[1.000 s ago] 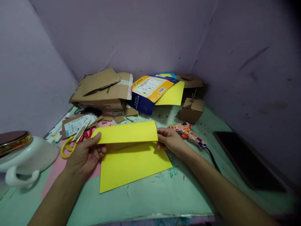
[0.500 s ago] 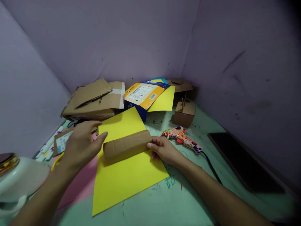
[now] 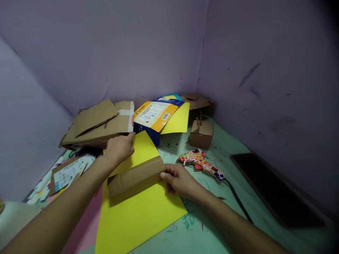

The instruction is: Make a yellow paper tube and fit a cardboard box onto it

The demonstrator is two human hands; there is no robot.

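The person's right hand (image 3: pixel 177 180) pinches the right end of a brown cardboard piece (image 3: pixel 135 178), thumb on top and the other fingers curled at its edge. The piece is a long creased strip lying slantwise across a yellow sheet (image 3: pixel 140 218). The sheet lies on the green table (image 3: pixel 217 225) in front of the person, and its left part overlaps a pink sheet (image 3: pixel 84 225). The left hand (image 3: pixel 120 148) reaches to the far end of the yellow sheet with its fingers curled and its fingertips at the far corner. The view does not show whether it grips the paper or only rests on it. Beyond that hand is a pile of flattened cardboard boxes (image 3: pixel 97 123) with a strip of white tape edged in red. Beside the pile a blue and orange carton (image 3: pixel 153 116) leans, carrying a white label with lines of print and a barcode. The print is too small to read. A second yellow sheet (image 3: pixel 178 120) lies just to the right of the carton. To the right of that sheet stands a small cardboard box (image 3: pixel 201 133) with two thin sticks rising from its top. A glue gun (image 3: pixel 201 162) wrapped in a bright flowered pattern lies near the right hand, and its black cord trails toward the person. On the left, a brown mailer (image 3: pixel 70 171) bears a white shipping label whose text cannot be made out. Green scribbles (image 3: pixel 189 220) mark the table just beside the near right corner of the yellow sheet, and they are not legible. A dark flat panel (image 3: pixel 275 190) lies along the purple wall (image 3: pixel 265 88) on the right.
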